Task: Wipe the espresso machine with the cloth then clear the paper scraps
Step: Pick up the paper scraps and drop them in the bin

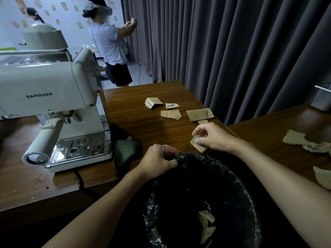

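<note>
My left hand grips the rim of a bin lined with a black bag, held at the table's front edge. My right hand pinches a brown paper scrap just above the table, beside the bin's rim. Several more brown scraps lie further back on the wooden table, the nearest one just beyond my right hand. Scraps lie inside the bin. The white espresso machine stands at the left. A green knitted cloth lies next to its base.
More torn scraps lie on a second table at the right, one near its front edge. Grey curtains hang behind the tables. A person wearing a headset stands in the background left. A black cable runs off the table edge.
</note>
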`<state>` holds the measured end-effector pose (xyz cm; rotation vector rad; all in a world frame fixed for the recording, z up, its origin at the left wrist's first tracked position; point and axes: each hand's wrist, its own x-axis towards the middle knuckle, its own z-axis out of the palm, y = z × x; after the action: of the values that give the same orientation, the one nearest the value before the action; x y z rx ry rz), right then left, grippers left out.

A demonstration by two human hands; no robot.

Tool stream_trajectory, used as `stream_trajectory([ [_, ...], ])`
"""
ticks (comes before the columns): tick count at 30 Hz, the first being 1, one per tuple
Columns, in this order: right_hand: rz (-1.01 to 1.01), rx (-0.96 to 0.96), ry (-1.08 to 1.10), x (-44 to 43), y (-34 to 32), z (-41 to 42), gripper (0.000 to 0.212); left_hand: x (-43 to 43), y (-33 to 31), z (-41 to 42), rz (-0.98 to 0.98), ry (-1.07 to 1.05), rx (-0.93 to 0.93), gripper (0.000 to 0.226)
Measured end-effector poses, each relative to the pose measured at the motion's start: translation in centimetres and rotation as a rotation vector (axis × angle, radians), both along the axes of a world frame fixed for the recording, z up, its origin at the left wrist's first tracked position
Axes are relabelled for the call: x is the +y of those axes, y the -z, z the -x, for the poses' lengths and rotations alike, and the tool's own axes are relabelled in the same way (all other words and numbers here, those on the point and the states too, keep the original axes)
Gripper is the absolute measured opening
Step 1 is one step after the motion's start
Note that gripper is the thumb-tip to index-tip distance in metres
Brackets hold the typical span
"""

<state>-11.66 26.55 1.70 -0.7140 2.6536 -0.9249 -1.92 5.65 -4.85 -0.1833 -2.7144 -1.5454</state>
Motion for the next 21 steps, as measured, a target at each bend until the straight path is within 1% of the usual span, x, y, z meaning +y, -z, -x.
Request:
stream_trajectory([
  [2, 0.098, -0.116, -0.016, 0.6, -1.0, -0.4, 0.018, -0.1, 0.0, 0.1, -0.008, 0.006, -0.016, 0.02],
  [4, 0.152, -0.35, -0.11, 1.2, -1.7, -0.8, 0.019, -0.1, 0.1, 0.0, -0.019, 0.008, -0.02, 0.02],
  [5, 0.141, -0.418, -0.162, 1.5, -1.9, -0.9, 0.02, 0.1, 0.1, -0.1, -0.017, 0.002, -0.01, 0.019],
  [6, 0.113, -0.4, -0.188, 1.6, -1.8, -0.9, 0.021, 0.2, 0.2, -0.1, -0.007, -0.008, 0.008, 0.017],
  [7, 0.098, -0.317, -0.165, 1.7, -1.5, -0.8, 0.02, 0.3, 0.2, -0.1, -0.005, -0.012, 0.025, 0.016],
  [9, 0.114, -0.097, -0.008, 1.7, -0.5, -0.1, 0.026, 0.5, 0.1, -0.2, -0.011, -0.014, 0.031, 0.017],
  [10, 0.117, -0.035, 0.055, 1.8, 0.1, 0.4, 0.033, 0.5, 0.0, -0.2, -0.019, -0.012, 0.025, 0.017],
  [11, 0.078, -0.006, 0.085, 2.0, 0.6, 0.7, 0.043, 0.5, -0.1, -0.2, -0.029, -0.01, 0.013, 0.017],
  [13, -0.072, -0.022, 0.11, 2.4, 1.7, 1.4, 0.058, 0.4, -0.2, -0.2, -0.036, -0.014, 0.0, 0.016],
  [15, -0.171, -0.063, 0.12, 2.7, 2.5, 1.7, 0.064, 0.3, -0.2, -0.2, -0.033, -0.01, -0.006, 0.015],
  [17, -0.241, -0.033, 0.128, 2.7, 2.7, 1.5, 0.063, 0.3, -0.1, -0.1, -0.032, -0.01, -0.01, 0.016],
  [18, -0.26, 0.027, 0.141, 2.5, 2.7, 1.2, 0.059, 0.2, -0.1, -0.1, -0.033, -0.01, -0.012, 0.017],
  [21, -0.193, 0.193, 0.205, 2.3, 2.4, 0.9, 0.038, 0.2, -0.2, -0.2, -0.024, -0.01, -0.007, 0.017],
])
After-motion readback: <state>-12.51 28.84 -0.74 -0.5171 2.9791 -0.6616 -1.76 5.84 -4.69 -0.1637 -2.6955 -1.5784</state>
